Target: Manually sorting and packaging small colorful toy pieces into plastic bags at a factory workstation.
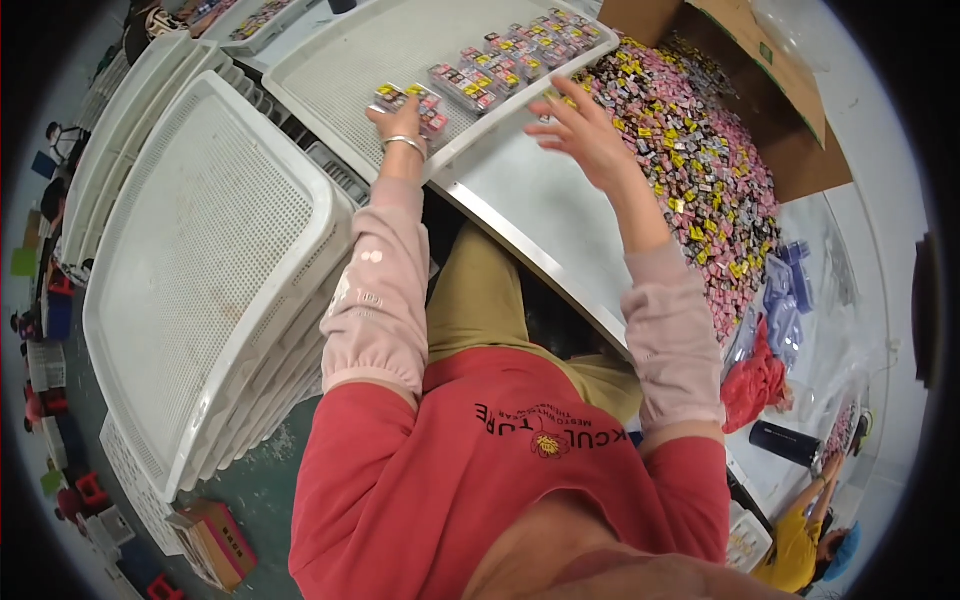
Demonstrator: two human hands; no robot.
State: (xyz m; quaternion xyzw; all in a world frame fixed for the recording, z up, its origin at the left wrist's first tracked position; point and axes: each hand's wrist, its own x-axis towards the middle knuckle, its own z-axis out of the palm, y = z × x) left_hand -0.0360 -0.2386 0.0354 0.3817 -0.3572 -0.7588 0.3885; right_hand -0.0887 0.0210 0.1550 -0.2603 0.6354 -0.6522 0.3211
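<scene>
My left hand grips a clear plastic box filled with small pink, yellow and dark wrapped pieces. It is at the near end of a white perforated tray. Further along that tray, several similar filled boxes stand in a row toward the far right. My right hand hangs above the table beside the tray's edge, its fingers apart and nothing in them. Close to it on the right spreads a large heap of the small wrapped pieces.
A tall stack of white perforated trays stands at my left. An opened cardboard box rests behind the heap. Right of it lie blue plastic film, a red bag and a dark cylinder. A person in yellow works at lower right.
</scene>
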